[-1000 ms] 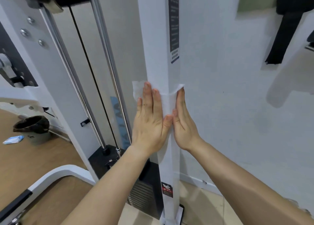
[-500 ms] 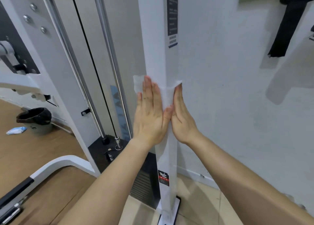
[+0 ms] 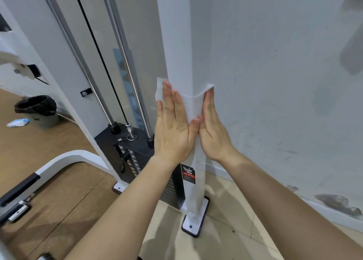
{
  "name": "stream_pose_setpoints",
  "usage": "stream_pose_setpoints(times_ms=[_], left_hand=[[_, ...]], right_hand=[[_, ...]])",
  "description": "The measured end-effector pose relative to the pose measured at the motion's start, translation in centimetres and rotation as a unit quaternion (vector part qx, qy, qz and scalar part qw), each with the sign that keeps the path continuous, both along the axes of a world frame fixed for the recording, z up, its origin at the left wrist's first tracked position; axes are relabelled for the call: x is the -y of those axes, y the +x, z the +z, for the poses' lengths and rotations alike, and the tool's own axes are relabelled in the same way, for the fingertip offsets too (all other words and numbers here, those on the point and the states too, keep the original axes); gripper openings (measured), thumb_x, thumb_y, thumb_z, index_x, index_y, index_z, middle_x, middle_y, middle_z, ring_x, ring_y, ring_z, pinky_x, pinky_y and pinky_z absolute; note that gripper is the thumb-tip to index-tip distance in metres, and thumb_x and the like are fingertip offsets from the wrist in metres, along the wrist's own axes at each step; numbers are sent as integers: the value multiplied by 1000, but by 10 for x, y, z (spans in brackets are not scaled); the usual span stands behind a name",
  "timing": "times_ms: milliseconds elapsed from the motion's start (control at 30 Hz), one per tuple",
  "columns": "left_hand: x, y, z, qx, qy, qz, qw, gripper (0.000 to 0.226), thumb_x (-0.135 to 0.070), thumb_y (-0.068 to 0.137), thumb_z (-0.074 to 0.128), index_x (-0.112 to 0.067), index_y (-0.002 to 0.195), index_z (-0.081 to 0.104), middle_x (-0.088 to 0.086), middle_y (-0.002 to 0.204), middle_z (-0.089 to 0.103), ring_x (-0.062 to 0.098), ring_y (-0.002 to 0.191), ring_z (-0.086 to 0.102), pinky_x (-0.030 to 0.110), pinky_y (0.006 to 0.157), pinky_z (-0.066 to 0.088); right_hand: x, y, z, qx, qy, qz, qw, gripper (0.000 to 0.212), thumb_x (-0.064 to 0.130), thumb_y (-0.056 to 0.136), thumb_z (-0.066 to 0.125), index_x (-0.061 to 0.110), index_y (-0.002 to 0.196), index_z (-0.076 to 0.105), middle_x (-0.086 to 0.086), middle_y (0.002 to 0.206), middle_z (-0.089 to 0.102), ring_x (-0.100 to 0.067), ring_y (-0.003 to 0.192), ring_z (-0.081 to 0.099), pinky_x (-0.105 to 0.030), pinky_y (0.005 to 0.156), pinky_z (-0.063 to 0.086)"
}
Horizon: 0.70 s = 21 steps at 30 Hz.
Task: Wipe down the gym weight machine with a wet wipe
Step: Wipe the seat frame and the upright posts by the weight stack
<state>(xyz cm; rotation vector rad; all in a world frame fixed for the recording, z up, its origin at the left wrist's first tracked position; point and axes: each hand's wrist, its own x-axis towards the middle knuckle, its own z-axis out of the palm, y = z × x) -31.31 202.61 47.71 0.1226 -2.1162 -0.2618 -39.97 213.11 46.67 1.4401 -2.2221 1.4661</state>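
A white wet wipe [image 3: 191, 104] is wrapped around the corner of the weight machine's white upright post [image 3: 180, 44]. My left hand [image 3: 173, 126] lies flat on the post's left face, fingers together, pressing the wipe against it. My right hand [image 3: 213, 128] presses the wipe's other end against the post's right face. The thumbs meet at the post's corner edge. Both palms are hidden against the post.
Chrome guide rods [image 3: 125, 63] and a black cable [image 3: 98, 49] run down to the black weight stack [image 3: 133, 151] left of the post. The white wall [image 3: 284, 83] stands close on the right. A lined bin [image 3: 39, 110] and a wipe packet [image 3: 18, 122] are on the floor far left.
Both hands have slid the wipe down the post, from just under the black label to near the red warning sticker. The view has tilted down with them.
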Motion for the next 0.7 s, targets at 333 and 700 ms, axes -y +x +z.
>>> stream_pose_setpoints(times_ms=[333, 700], left_hand=[[-6, 6, -124, 25, 44, 8, 999, 79, -57, 102, 23, -30, 148, -35, 3, 164, -29, 16, 154, -14, 66, 113, 28], [-15, 11, -184, 59, 73, 21, 995, 69, -60, 101, 10, -36, 149, -33, -5, 161, -34, 34, 155, -5, 61, 122, 9]], right_hand=[[-3, 6, -127, 48, 27, 4, 998, 66, 52, 100, 18, 40, 145, -27, 21, 158, -29, -1, 152, -12, -41, 126, 16], [-2, 2, -197, 62, 6, 31, 998, 72, 39, 108, 32, 32, 154, -23, 0, 169, -10, -15, 156, 2, -49, 122, 26]])
